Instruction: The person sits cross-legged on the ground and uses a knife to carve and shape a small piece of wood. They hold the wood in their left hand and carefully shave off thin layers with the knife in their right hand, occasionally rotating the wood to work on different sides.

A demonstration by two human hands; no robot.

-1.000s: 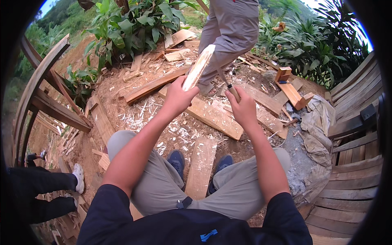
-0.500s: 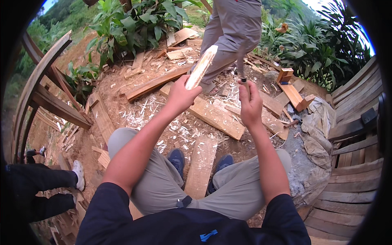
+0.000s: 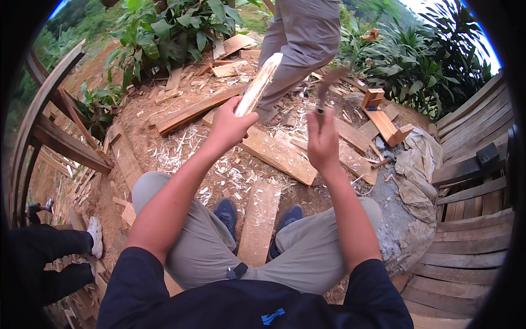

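My left hand [image 3: 227, 125] is closed round the lower end of a pale, whittled wooden stick [image 3: 259, 85], which slants up and to the right with a narrowed top. My right hand [image 3: 323, 141] grips the handle of a knife [image 3: 326, 89] and is held apart from the stick. Its dark blade points upward and is smeared by motion, so its exact shape is unclear. Both hands are raised in front of my knees, over ground strewn with wood shavings [image 3: 186, 145].
Another person's grey-trousered leg [image 3: 304, 46] stands just beyond the stick. Planks [image 3: 276, 152] lie across the ground, one [image 3: 259, 219] between my shoes. A wooden piece with upright ends [image 3: 382, 123] and a crumpled sheet [image 3: 416, 181] are at right. Dark-trousered legs [image 3: 49, 252] show at left.
The knife has swung, its blade now tilting farther right and my wrist turned. My left hand keeps its hold on the stick. The whole view has shifted slightly.
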